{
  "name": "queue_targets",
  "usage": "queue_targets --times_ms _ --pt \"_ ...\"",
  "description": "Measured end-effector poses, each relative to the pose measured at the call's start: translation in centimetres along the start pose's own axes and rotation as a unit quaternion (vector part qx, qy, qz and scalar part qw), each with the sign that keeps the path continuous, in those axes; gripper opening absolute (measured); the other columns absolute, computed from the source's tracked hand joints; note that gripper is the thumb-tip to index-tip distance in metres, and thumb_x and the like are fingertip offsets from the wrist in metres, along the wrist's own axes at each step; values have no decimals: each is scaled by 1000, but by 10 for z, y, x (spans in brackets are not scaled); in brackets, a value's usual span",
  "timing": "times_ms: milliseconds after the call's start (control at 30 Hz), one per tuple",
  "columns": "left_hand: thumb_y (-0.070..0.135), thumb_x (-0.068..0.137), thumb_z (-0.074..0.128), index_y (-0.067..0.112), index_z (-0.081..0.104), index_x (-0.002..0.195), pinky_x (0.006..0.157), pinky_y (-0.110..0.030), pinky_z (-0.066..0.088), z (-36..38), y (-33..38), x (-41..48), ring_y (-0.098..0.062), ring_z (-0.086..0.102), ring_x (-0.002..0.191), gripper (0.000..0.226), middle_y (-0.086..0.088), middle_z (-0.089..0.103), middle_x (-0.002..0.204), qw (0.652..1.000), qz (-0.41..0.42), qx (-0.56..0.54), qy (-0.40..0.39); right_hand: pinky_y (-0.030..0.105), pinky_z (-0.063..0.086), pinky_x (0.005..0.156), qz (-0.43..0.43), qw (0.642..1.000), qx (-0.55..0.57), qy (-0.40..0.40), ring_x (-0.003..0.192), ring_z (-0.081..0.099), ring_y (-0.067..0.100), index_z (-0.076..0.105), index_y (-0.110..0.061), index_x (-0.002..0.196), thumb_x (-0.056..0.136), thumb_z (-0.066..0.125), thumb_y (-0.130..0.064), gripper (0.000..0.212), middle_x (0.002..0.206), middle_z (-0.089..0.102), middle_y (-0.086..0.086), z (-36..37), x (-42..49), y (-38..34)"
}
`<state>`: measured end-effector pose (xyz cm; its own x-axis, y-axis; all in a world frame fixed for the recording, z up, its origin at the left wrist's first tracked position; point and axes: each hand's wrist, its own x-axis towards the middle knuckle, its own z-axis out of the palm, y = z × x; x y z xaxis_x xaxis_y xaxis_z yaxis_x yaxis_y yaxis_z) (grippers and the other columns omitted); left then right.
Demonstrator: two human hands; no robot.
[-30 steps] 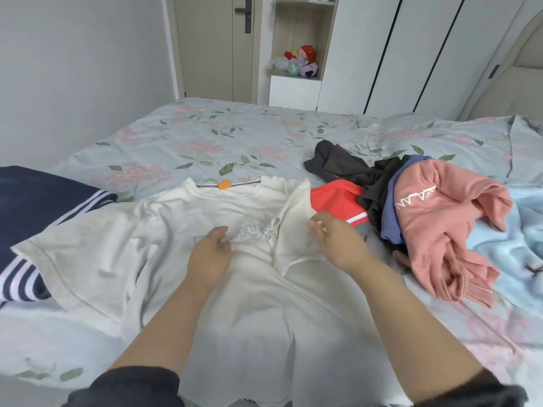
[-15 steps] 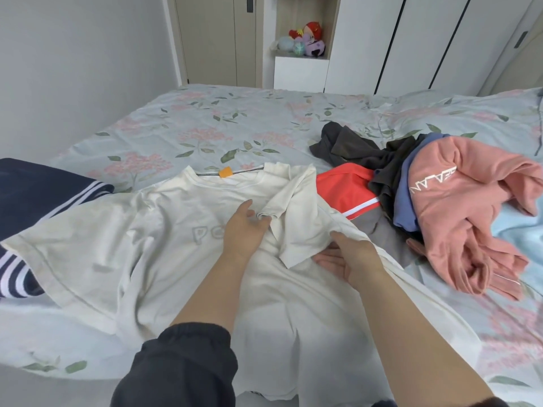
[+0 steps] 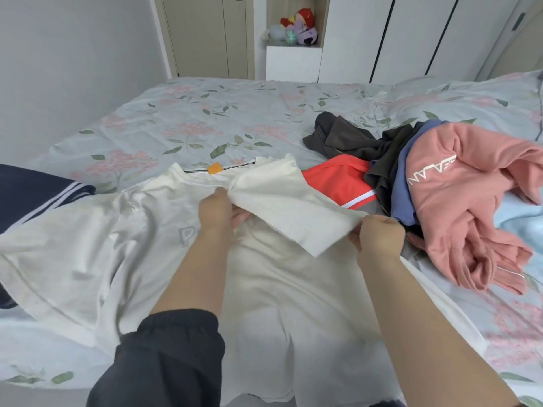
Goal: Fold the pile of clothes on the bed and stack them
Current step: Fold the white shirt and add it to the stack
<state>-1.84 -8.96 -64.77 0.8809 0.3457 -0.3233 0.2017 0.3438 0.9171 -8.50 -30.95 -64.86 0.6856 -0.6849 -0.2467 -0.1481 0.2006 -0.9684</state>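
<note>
A white T-shirt [image 3: 97, 248] lies spread face up on the floral bed [image 3: 205, 118], collar away from me, an orange tag at the neck. Its right sleeve [image 3: 282, 207] is lifted and stretched between my hands. My left hand [image 3: 216, 212] pinches the sleeve near the shoulder seam. My right hand [image 3: 379, 239] pinches the sleeve's hem corner. To the right lies the unfolded pile: a pink sweatshirt [image 3: 458, 201], a blue garment, dark clothes [image 3: 346, 136] and a red-and-white piece [image 3: 338, 183].
A navy garment with white stripes [image 3: 35, 192] lies at the bed's left edge. A light blue blanket [image 3: 517, 221] is at the far right. Wardrobe doors and a shelf with plush toys [image 3: 296, 30] stand beyond the bed.
Both hands have taken the right sleeve and pulled it taut. My right hand moved out to the right with the hem; my left hand slid up toward the collar.
</note>
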Motion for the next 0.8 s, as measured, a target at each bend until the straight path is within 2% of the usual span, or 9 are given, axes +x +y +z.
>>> queue_targets --times_ms 100,200,333,467,567,600,667,733,800 --pt "19 96 41 2 55 90 39 -27 52 -23 -2 1 -27 66 58 23 -16 63 78 994 -102 39 -25 27 54 46 96 992 62 -55 43 61 19 54 0 88 92 38 2 17 59 62 13 -4 -4 0" --pt "22 92 57 3 57 102 45 -27 56 -31 -7 0 -25 66 69 21 -16 65 90 992 -81 91 -47 38 57 64 117 988 43 -92 69 64 27 57 -2 83 90 49 -11 14 78 63 15 -4 -4 5" --pt "-5 84 59 10 56 88 45 -22 54 -24 -14 -12 -27 64 76 15 -14 62 96 993 7 110 -43 42 55 74 61 995 8 -77 77 50 26 51 -10 78 84 59 0 14 75 46 7 4 -4 10" --pt "-4 88 50 2 54 91 45 -19 52 -32 -4 -17 -20 60 68 8 -13 58 83 989 -122 -33 -80 29 44 74 -60 995 -72 18 83 53 22 49 -6 116 81 57 1 37 81 49 -1 3 -6 11" --pt "-1 85 52 4 50 107 35 -17 43 -46 1 -17 -16 56 43 23 -11 57 60 977 -86 190 -50 31 46 76 -114 979 -170 7 92 57 26 43 -3 125 80 49 4 46 97 56 6 -5 -7 12" --pt "-1 84 53 6 47 115 38 -19 43 -48 1 -19 -17 57 42 33 -12 58 59 961 -61 264 -48 35 48 77 -110 974 -199 -10 95 59 31 40 -3 128 80 47 5 49 105 56 12 -6 -8 13" --pt "3 83 53 14 31 139 60 -29 51 -48 -1 -23 -26 64 76 62 -16 64 89 904 -4 427 -29 37 45 77 -155 938 -309 -15 100 57 40 36 -3 129 78 46 7 53 116 53 20 -8 -9 13" --pt "12 83 55 22 12 151 88 -37 45 -44 -8 -22 -29 48 116 81 -10 47 129 758 150 634 40 41 40 78 -275 864 -422 26 104 51 42 38 -3 127 76 48 6 53 119 45 21 -7 -15 12" --pt "12 82 54 24 20 150 96 -37 37 -37 -14 -24 -28 36 124 78 -6 37 139 683 325 654 23 42 37 80 -384 800 -461 22 104 45 40 46 -3 126 72 49 8 55 116 45 20 0 -26 9"
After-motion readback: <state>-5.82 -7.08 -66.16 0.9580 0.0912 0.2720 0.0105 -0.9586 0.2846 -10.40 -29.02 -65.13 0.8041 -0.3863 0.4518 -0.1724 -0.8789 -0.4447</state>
